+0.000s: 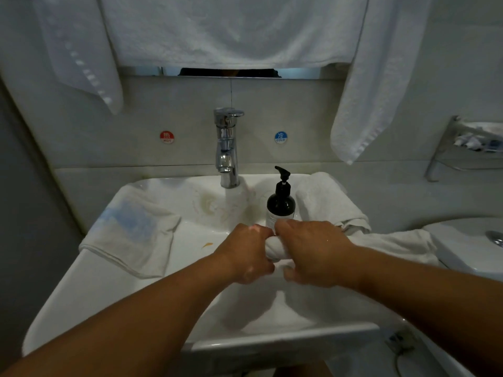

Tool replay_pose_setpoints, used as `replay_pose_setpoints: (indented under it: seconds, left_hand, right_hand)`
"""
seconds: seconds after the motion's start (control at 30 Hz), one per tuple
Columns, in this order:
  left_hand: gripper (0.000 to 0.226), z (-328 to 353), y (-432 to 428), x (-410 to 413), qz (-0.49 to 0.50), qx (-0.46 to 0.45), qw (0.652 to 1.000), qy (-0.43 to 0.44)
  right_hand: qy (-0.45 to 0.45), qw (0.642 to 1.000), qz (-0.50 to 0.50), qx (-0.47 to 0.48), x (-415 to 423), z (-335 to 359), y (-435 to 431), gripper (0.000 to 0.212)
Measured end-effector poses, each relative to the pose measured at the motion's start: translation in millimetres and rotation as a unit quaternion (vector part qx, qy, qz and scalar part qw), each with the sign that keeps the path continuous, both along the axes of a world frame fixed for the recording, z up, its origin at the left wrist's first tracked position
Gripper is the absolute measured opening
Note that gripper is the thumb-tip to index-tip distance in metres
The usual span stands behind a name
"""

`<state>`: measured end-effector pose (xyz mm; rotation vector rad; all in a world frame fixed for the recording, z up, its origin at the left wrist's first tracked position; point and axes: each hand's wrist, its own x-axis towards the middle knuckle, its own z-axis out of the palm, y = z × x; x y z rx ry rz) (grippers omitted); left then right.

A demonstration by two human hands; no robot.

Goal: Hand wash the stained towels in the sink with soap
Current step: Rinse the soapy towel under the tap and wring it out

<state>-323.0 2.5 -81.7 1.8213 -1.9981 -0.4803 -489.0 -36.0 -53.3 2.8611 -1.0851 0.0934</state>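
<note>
Over the middle of the white sink point(81, 295), both hands meet on one towel. Left hand point(245, 254) and right hand point(313, 254) sit side by side, knuckles up, fingers curled tight round a twisted towel point(272, 248) — only a short white roll of it shows between the fists. More white cloth runs on from under the right wrist across the sink's right rim; it looks like the same piece, though the join is hidden.

Second towel point(130, 232) draped over the left rim, a blue stain across its upper fold. Folded towel point(326, 202) at the back right corner, touching or just beside the soap bottle point(281, 202) — black, pump top, upright, directly behind the hands. Chrome faucet point(227, 148) left of the bottle. Small orange smear point(207, 244) on the basin, near the left hand.

Wall behind: red hot sticker point(166, 137) and blue cold sticker point(280, 137) either side of the faucet. Hanging towels point(236, 31) above. Metal rack point(468, 142) far right.
</note>
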Motion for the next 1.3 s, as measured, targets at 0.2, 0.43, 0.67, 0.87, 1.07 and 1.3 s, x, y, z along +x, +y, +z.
replay_pose_setpoints:
  seconds: [0.2,0.43,0.67,0.87,1.07,1.3]
  left_hand:
    - [0.032,-0.7,0.1,-5.1,0.004,-0.107,0.994,-0.01]
    - [0.038,-9.3,-2.8,-5.6,0.012,-0.067,0.997,-0.045]
    - [0.024,-13.3,-4.8,-10.3,0.012,0.015,1.0,-0.022]
    - [0.031,-10.2,-3.2,-15.4,0.033,0.028,0.999,0.024]
    - [0.035,-10.8,-1.4,-18.8,0.045,0.049,0.995,0.074]
    - [0.023,-10.2,-1.4,-20.0,0.054,0.067,0.991,0.099]
  right_hand:
    - [0.079,0.988,-0.047,0.127,16.7,37.4,-18.6,0.046]
    - [0.083,0.989,-0.083,0.084,19.4,15.5,-7.6,0.041]
    - [0.078,0.996,-0.022,-0.049,13.3,-4.5,-6.3,0.017]
    - [0.065,0.99,0.035,-0.123,6.7,-6.8,-11.2,0.015]
    - [0.047,0.986,0.068,-0.142,2.9,-8.0,-13.1,0.022]
    - [0.043,0.984,0.07,-0.16,1.6,-13.2,-18.9,0.018]
